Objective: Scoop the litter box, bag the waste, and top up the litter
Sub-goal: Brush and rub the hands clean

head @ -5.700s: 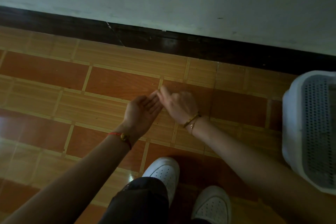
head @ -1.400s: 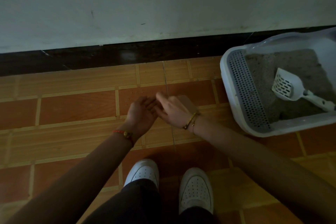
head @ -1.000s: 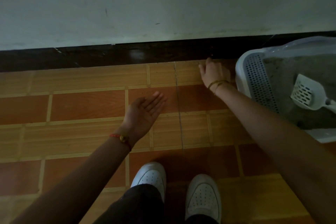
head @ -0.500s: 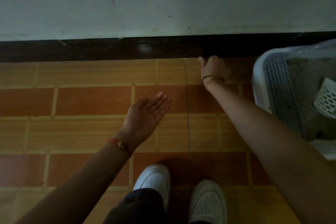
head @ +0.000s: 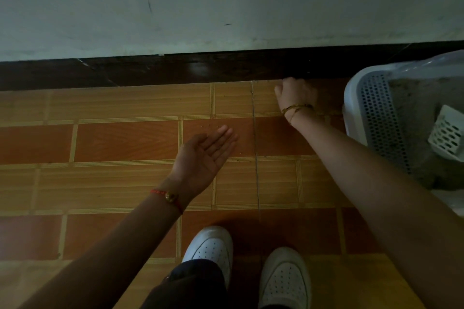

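A white litter box (head: pixel 351 98) with a perforated step and grey litter (head: pixel 421 98) stands at the right edge, partly cut off. A white slotted scoop (head: pixel 445 133) lies in the litter. My left hand (head: pixel 206 155) hovers over the tiled floor, palm up and fingers straight; I cannot make out anything on the palm. My right hand (head: pixel 297 94) reaches down to the floor at the dark skirting, just left of the box. Only its back shows, and its fingertips are hidden. A few loose litter grains (head: pixel 208 125) lie on the tile beyond my left fingertips.
A pale wall (head: pixel 226 2) with a dark skirting board (head: pixel 175 70) closes off the far side. Orange and tan floor tiles (head: pixel 113 143) stretch to the left. My two white shoes (head: pixel 213 248) stand at the bottom centre.
My right hand left my left palm and moved out to the skirting beside the litter box, then stayed there. My left hand keeps its palm up. The view drifted slightly left.
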Available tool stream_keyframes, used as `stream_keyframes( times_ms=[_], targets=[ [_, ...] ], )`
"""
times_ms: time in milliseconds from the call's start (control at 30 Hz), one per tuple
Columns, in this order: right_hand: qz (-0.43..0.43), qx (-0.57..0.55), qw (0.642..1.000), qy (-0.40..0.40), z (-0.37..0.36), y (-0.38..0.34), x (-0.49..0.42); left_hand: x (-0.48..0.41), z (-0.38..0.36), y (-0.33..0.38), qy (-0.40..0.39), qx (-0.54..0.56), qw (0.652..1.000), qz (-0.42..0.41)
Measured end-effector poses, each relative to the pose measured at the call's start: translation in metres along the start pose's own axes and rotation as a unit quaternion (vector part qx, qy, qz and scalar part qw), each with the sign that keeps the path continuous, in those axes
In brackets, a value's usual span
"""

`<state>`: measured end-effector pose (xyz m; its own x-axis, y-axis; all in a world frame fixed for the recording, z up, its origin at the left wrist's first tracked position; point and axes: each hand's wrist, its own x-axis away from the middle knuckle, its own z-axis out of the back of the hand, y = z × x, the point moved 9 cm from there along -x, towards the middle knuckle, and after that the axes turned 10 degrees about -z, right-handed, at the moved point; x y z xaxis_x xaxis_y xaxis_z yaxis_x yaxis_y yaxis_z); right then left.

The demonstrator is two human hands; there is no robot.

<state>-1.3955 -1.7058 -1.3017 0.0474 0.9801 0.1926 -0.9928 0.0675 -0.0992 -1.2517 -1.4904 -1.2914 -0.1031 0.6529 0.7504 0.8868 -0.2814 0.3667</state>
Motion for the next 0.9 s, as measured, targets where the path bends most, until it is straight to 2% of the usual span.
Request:
stream_keyframes(
  times_ms=[100,267,433,600,767,867,900],
  targets=[
    [0.079,-0.029,0.996,0.011,0.002,-0.017,0.023,-0.001,0.015,-0.003,0.025,0.002,1.000,-0.001],
    [0.266,-0.125,0.951,-0.101,-0.018,-0.086,0.078,-0.001,0.044,0.002,0.077,0.019,0.996,-0.029],
    [0.375,0.019,0.926,-0.036,-0.021,-0.134,0.111,0.006,0.062,0.021,0.104,0.041,0.992,-0.063],
    [0.440,0.152,0.885,-0.024,-0.034,-0.167,0.134,0.014,0.074,0.034,0.112,0.058,0.988,-0.085],
    [0.497,0.231,0.836,0.013,-0.049,-0.181,0.151,0.021,0.085,0.040,0.106,0.068,0.987,-0.098],
    [0.511,0.244,0.822,0.059,-0.043,-0.184,0.152,0.021,0.091,0.042,0.114,0.068,0.986,-0.102],
    [0.505,0.247,0.826,0.039,-0.046,-0.183,0.150,0.021,0.091,0.042,0.116,0.070,0.985,-0.106]
  ],
)
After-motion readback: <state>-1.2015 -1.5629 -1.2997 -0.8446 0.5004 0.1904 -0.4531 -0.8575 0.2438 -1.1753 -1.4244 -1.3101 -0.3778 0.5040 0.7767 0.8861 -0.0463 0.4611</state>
